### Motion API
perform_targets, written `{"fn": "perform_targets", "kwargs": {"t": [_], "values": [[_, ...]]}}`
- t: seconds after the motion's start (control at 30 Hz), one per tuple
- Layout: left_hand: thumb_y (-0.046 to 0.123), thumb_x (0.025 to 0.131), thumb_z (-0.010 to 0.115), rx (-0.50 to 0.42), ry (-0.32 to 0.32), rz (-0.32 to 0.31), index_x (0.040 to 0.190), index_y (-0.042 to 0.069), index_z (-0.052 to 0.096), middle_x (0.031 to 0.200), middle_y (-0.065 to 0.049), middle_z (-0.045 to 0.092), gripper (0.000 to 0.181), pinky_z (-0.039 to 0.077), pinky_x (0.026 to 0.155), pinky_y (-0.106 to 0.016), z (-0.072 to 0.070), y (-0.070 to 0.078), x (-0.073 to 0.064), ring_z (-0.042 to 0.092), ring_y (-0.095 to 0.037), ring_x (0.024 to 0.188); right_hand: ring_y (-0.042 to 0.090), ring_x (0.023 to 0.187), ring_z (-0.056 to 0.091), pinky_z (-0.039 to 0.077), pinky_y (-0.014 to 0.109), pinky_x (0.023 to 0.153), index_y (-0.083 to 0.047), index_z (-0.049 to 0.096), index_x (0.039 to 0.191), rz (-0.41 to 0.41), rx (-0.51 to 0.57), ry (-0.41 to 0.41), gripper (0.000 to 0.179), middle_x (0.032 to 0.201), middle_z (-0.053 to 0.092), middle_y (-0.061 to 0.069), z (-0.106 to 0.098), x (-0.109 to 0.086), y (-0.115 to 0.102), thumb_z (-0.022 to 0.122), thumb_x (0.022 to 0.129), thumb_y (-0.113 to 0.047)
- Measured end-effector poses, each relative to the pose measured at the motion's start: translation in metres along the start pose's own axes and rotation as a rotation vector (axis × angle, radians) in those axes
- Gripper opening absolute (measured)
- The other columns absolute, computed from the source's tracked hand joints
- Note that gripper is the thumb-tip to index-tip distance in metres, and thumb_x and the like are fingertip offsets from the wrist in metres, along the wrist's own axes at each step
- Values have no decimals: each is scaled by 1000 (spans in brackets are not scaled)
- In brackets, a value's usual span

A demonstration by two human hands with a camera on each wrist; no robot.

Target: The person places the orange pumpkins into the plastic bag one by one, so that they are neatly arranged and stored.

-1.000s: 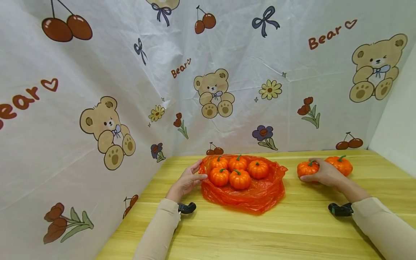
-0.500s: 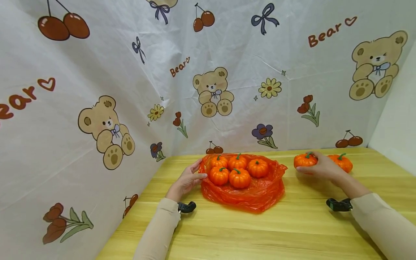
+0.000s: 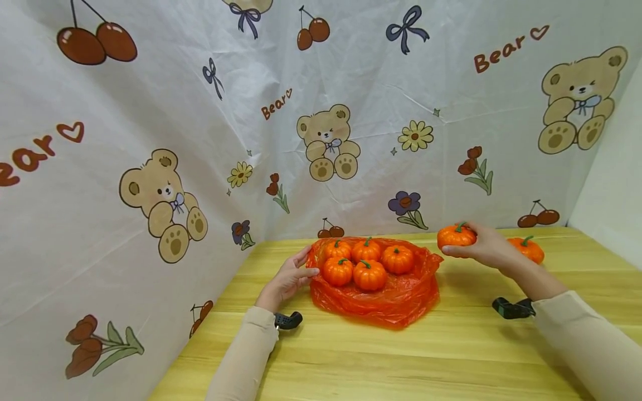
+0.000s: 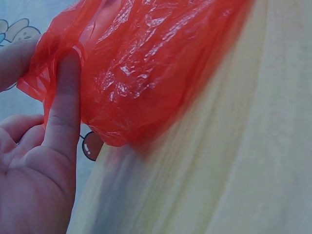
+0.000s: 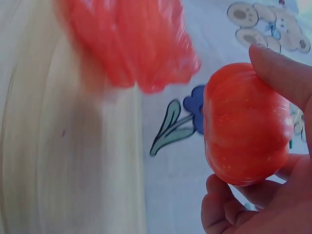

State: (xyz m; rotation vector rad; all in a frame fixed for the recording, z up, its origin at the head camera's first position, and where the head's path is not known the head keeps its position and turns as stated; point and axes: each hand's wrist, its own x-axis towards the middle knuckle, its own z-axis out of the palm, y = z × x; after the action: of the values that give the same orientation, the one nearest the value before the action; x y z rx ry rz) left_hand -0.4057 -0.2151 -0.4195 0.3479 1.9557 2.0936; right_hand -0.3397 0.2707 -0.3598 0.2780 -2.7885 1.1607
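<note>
A red plastic bag lies spread open on the table with several small orange pumpkins inside. At the bag's left edge my left hand pinches the rim between thumb and fingers; the left wrist view shows the thin film caught there. My right hand grips another small pumpkin by its sides, raised above the table to the right of the bag. From below, that pumpkin shows ribbed and glossy between thumb and fingers. One more pumpkin sits behind the right hand, partly covered by it.
The wooden table meets a white sheet printed with bears, flowers and cherries at the back and left. A plain white wall stands at the right. Each wrist wears a black camera.
My right hand has lifted its pumpkin off the table and carried it left toward the bag. My left hand stays on the bag's rim.
</note>
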Motion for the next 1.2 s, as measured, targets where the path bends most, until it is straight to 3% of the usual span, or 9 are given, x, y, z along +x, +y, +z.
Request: {"fn": "perform_targets", "kwargs": {"t": [0.33, 0.63, 0.9, 1.2], "values": [[-5, 94, 67, -8, -14, 7, 166, 17, 21, 173, -8, 19, 88, 61, 87, -21, 0, 1, 1, 43, -36, 147, 35, 108, 62, 58, 40, 85, 2, 39, 150, -41, 17, -44, 84, 131, 59, 27, 13, 4, -32, 75, 91, -47], [-5, 94, 67, 3, -14, 8, 166, 16, 21, 173, -9, 19, 88, 60, 86, -20, 1, 2, 0, 44, -37, 146, 29, 108, 63, 58, 37, 89, 0, 41, 146, -61, 70, -158, 78, 128, 63, 20, 25, 10, -51, 80, 88, -37], [-6, 92, 69, 0, 15, -5, 165, 18, 25, 173, -9, 20, 89, 61, 86, -22, 0, 0, -1, 47, -34, 143, 36, 116, 60, 60, 44, 94, -2, 41, 149, -58, 27, -248, 85, 145, 48, 29, 36, 16, -66, 84, 82, -31], [-5, 93, 68, 2, 2, 10, 165, 18, 24, 173, -10, 19, 88, 61, 85, -21, -1, -1, -1, 47, -37, 143, 31, 108, 59, 60, 40, 86, -3, 49, 140, -81, -24, -308, 78, 127, 58, 18, 53, 21, -79, 89, 77, -27]]}}
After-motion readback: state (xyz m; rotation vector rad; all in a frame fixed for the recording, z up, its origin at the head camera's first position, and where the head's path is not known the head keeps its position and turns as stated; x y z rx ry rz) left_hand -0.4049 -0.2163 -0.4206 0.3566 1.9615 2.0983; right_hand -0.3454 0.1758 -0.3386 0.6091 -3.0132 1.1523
